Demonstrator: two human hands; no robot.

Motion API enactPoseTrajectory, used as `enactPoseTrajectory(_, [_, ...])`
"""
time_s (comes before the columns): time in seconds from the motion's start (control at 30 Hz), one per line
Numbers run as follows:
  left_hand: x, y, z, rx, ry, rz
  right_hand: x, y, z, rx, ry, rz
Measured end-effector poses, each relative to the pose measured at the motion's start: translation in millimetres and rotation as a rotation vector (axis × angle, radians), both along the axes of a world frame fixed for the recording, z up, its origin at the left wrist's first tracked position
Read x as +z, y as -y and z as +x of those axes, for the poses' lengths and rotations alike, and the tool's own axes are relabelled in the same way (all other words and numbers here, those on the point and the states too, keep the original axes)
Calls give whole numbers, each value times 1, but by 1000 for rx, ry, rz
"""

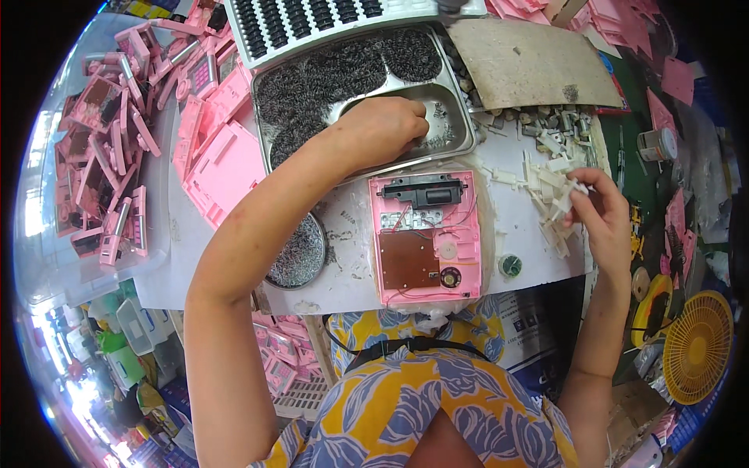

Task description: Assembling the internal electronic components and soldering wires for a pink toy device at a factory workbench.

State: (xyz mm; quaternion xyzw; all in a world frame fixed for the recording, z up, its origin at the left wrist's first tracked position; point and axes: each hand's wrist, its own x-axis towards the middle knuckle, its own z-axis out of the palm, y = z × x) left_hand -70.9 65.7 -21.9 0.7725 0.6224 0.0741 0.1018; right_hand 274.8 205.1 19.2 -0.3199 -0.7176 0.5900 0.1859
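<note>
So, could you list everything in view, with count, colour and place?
Open housing: one, pink, centre
Metal tray: one, silver, beyond housing
Springs: many, dark, in metal tray
Slotted tray: one, white, top
Flat sheet: one, greyish, upper right
White parts: many, white, right of housing
Round dish: one, silver, left of housing
Clear bin: one, transparent, left
Pink units: many, pink, in bin
Fan: one, yellow, right
Other clutter: uncounted, mixed, around
Garment: one, yellow-blue, bottom
Left hand: one, bare, at metal tray
Right hand: one, bare, holding white part

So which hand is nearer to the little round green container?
Right: the right hand is beyond the green container, to its right. The left hand is farther off, at the metal tray.
</note>
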Motion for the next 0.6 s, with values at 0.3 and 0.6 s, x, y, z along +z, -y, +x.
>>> enactPoseTrajectory(0.3, [2, 7, -2, 296, 155, 128, 7, 28, -37, 65, -90, -13])
enactPoseTrajectory(0.6, [12, 25, 5, 431, 628, 284, -14, 21, -141, 221, 17, 325])
